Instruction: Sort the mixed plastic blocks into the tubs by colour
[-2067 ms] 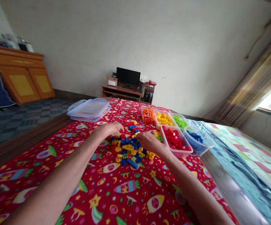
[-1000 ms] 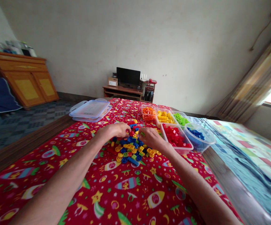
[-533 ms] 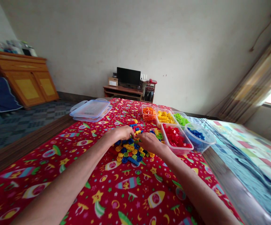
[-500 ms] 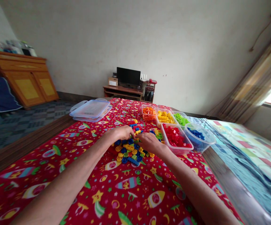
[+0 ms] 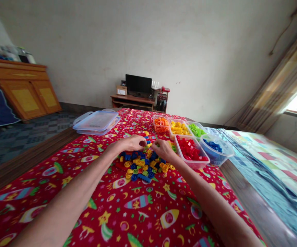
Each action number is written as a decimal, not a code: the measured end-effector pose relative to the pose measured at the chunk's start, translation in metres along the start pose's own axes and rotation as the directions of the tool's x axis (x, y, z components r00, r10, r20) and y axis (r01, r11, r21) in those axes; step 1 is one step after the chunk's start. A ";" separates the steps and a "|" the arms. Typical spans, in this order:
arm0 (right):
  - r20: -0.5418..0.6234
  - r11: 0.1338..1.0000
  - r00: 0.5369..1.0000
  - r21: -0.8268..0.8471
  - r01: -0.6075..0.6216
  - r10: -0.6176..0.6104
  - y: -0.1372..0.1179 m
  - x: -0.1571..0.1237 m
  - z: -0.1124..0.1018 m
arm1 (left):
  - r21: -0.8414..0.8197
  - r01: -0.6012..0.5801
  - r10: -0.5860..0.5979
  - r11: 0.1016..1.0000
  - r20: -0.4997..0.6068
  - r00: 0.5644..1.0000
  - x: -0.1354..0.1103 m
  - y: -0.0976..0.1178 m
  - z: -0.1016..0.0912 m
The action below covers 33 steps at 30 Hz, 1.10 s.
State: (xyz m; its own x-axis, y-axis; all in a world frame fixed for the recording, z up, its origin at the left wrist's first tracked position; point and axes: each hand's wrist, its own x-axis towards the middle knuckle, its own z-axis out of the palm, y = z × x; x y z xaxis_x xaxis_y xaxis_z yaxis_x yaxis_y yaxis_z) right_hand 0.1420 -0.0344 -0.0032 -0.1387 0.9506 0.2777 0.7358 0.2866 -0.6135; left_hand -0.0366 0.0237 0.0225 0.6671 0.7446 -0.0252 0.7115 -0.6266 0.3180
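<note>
A mixed pile of toy building bricks [image 5: 139, 164], mostly blue and yellow with some green and red, lies on a red patterned cloth [image 5: 112, 206]. Over the pile's far left side is my left hand [image 5: 136, 142], its fingers bent and closed. Facing it from the right is my right hand [image 5: 161, 148], fingertips pinched together. A small gap separates the two hands, with yellow and green bricks showing there. Whatever the fingertips hold is too small to make out.
To the right stand clear tubs of sorted bricks: an orange tub [image 5: 161, 129], a yellow tub [image 5: 178, 133], a green tub [image 5: 202, 126], a red tub [image 5: 207, 154] and a blue bowl [image 5: 227, 152]. Stacked plastic lids [image 5: 97, 121] lie at the far left. A bed [image 5: 266, 151] adjoins on the right.
Both hands have risen slightly off the pile, uncovering more bricks beneath them. Their fingertips have drawn up and curled. The view has shifted a little to the right.
</note>
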 end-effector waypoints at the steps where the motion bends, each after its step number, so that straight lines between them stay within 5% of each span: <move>1: 0.039 0.980 0.996 0.179 -0.085 0.079 -0.002 0.002 -0.001 | -0.022 -0.014 0.013 1.000 -0.043 0.999 -0.001 0.001 -0.003; 5: 0.254 0.581 0.941 0.741 -0.337 0.222 -0.010 0.004 -0.001 | -0.117 -0.073 0.055 0.990 -0.154 0.986 -0.003 0.009 -0.010; 8: 0.378 0.321 0.889 0.834 -0.448 0.257 -0.013 0.004 0.000 | -0.141 -0.109 0.082 0.984 -0.185 0.979 -0.001 0.015 -0.009; 10: 0.399 0.252 0.881 0.852 -0.458 0.254 -0.015 0.003 -0.001 | -0.132 -0.114 0.086 0.985 -0.202 0.976 0.001 0.018 -0.006; 17: 0.291 0.327 0.927 0.874 -0.359 0.239 -0.010 0.003 -0.002 | -0.305 -0.156 0.082 0.940 -0.240 0.967 0.008 0.013 0.002; 22: 0.181 0.351 0.947 0.896 -0.270 0.265 0.000 0.009 -0.020 | -0.186 -0.076 0.014 0.980 -0.313 0.950 0.005 0.009 -0.003; 27: 0.076 0.437 0.952 0.875 -0.206 0.296 0.024 0.017 -0.069 | -0.061 -0.023 0.003 0.998 -0.307 0.952 0.005 0.003 0.000; 31: -0.196 0.689 0.908 0.714 -0.126 0.370 0.058 0.037 -0.121 | -0.025 0.018 -0.025 1.000 -0.278 0.960 0.009 -0.004 0.006; 33: -0.306 0.749 0.883 0.659 -0.072 0.355 0.078 0.047 -0.147 | -0.029 0.043 -0.049 0.999 -0.266 0.963 0.011 -0.006 0.008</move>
State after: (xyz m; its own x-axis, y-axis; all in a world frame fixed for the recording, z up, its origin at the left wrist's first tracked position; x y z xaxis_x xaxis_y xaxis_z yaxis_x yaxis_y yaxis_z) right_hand 0.2904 0.0147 0.0711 0.3416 0.9049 0.2540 0.1246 0.2243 -0.9665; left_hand -0.0320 0.0336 0.0127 0.5485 0.8088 0.2120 0.7329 -0.5871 0.3438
